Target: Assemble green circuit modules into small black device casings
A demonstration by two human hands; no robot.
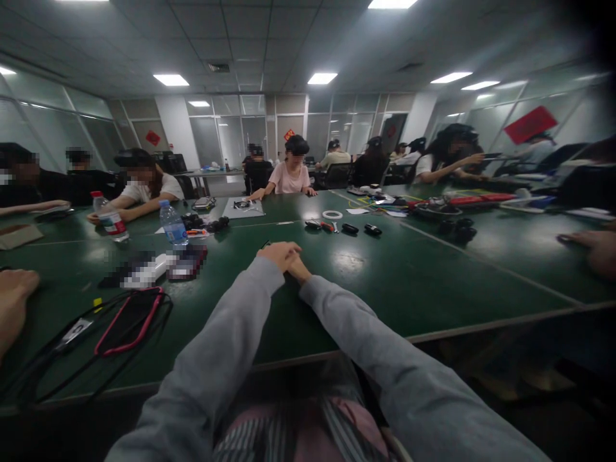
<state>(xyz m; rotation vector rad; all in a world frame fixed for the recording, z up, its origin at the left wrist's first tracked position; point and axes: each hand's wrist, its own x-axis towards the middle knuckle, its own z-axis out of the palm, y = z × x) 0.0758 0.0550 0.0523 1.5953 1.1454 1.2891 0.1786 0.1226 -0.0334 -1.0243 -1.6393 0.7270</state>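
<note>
My left hand (279, 254) rests on the green table, its fingers curled over my right hand (299, 268). The two hands meet in front of me at the ends of my stretched grey sleeves. Most of my right hand's fingers are hidden under the left. A small dark edge (264, 244) shows beside my left hand; what it belongs to I cannot make out. Beyond my hands lie several small dark tools, among them a black one (350, 228) and an orange one (329, 227), with a white ring (332, 215) behind them.
To the left are a pink-rimmed phone (129, 323) with black straps, a blue-capped bottle (173, 224) and a red-capped bottle (110, 218). Another person's hand (17, 301) is at the left edge. A person in pink (290, 176) sits opposite; coloured cables (389, 204) lie at the right.
</note>
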